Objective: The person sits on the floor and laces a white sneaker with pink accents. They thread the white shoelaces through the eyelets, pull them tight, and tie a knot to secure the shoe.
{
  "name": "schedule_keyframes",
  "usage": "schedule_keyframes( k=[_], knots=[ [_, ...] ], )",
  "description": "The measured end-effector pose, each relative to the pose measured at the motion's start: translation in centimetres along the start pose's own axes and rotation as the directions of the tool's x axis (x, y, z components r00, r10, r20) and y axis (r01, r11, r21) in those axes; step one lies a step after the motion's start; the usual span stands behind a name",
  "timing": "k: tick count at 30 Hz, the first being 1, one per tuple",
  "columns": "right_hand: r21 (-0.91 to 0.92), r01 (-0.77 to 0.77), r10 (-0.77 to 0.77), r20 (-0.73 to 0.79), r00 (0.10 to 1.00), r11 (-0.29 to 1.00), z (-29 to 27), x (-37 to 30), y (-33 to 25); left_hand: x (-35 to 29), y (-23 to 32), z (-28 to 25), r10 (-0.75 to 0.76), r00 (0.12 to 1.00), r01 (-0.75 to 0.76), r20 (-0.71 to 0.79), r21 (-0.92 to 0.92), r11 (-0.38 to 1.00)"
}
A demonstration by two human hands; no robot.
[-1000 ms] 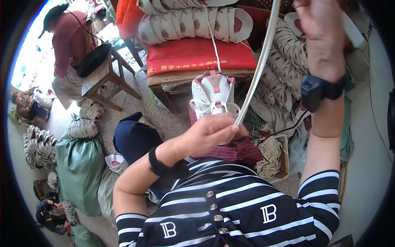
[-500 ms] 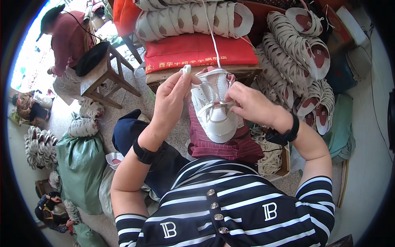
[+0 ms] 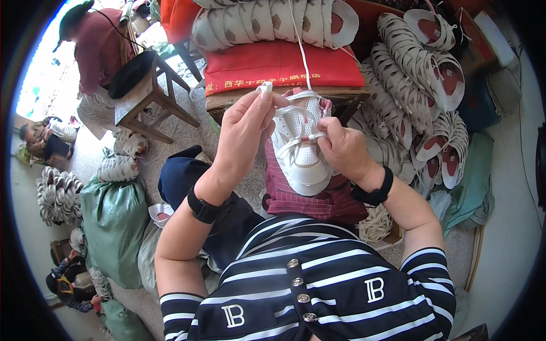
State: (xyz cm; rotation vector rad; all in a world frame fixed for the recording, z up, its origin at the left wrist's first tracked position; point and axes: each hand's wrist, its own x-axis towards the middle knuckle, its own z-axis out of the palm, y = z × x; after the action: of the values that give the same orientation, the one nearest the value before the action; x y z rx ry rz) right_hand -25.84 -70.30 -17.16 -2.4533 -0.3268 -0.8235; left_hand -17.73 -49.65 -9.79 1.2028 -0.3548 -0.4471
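A white sneaker (image 3: pixel 304 174) rests toe toward me on a maroon striped cloth (image 3: pixel 290 206). White lace crosses its lower tongue, and a loop of lace lies over the upper part. My left hand (image 3: pixel 248 122), at the shoe's left side, pinches a white shoelace (image 3: pixel 265 87) between thumb and fingers, with a loop of it standing above the thumb. On the right edge of the lacing, the fingers of my right hand (image 3: pixel 346 149) are closed on lace near the eyelets; their tips are partly hidden. One strand runs up from the shoe's far end past the bench edge.
A wooden bench (image 3: pixel 224 102) with a red cloth (image 3: pixel 273 67) carries stacked shoe uppers (image 3: pixel 267 25). More uppers (image 3: pixel 404 79) are piled at right. A box of laces (image 3: pixel 380 224) sits beside my lap. Green sacks (image 3: pixel 114 227), a stool (image 3: pixel 136 108) and several people are at left.
My right hand has shifted down and inward along the shoe's lacing. My left hand has moved slightly up and right with its lace. The whole view has shifted a little.
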Motion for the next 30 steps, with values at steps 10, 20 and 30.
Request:
schedule_keyframes(
  k=[10,20,30],
  knots=[
    [0.176,0.325,-0.368,0.358,0.858,0.929,-2.2,-2.2,-2.7,1.3,5.3,2.8,0.066,0.991,-0.038,0.115,-0.232,0.972],
    [0.308,0.087,-0.201,0.362,0.910,0.947,-2.3,-0.2,-2.6,0.5,10.7,3.8,0.299,0.914,-0.254,0.274,-0.187,0.949],
    [0.543,-0.324,0.103,0.397,0.912,0.775,-1.2,5.3,-3.1,1.9,7.6,-1.7,0.325,0.945,-0.303,0.046,-0.258,0.917]
  ],
)
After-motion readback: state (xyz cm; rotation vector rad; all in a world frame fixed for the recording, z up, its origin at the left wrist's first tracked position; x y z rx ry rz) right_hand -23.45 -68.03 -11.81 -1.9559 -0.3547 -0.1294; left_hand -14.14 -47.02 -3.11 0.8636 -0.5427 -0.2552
